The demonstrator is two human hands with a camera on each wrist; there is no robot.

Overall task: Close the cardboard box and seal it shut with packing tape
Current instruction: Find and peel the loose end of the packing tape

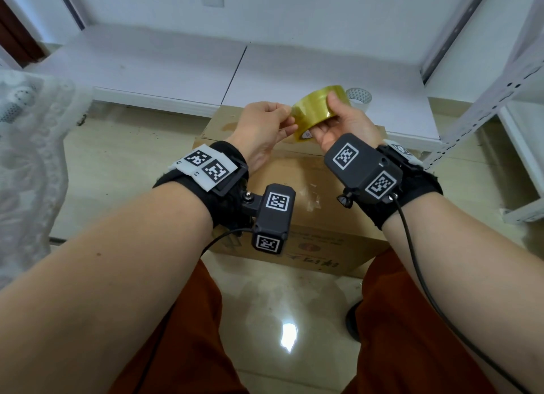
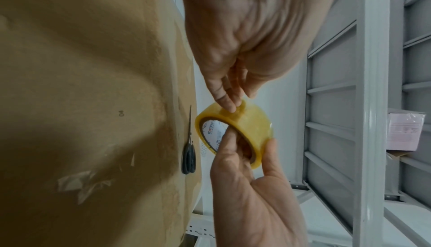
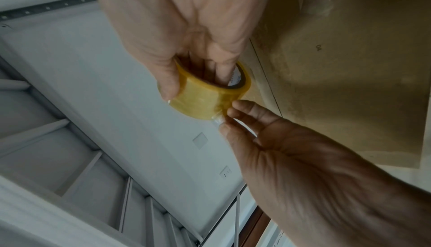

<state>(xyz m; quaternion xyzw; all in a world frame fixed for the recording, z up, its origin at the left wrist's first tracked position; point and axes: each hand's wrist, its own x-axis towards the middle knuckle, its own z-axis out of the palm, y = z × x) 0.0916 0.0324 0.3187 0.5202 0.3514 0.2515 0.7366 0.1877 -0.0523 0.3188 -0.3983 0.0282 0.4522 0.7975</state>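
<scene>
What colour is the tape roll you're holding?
Translucent yellow tape roll, with a white printed core label; the left wrist view shows it best.

Tape roll between both hands

A second roll of clear tape sits on the white platform at about one o'clock in the head view. Black-handled scissors lie closed, at about nine o'clock in the left wrist view. A white metal shelving rack stands at three o'clock; a pink package rests on one of its shelves. White lace fabric hangs at nine o'clock. The glossy tiled floor reflects a light at six o'clock. A wall socket is set in the white wall.
</scene>
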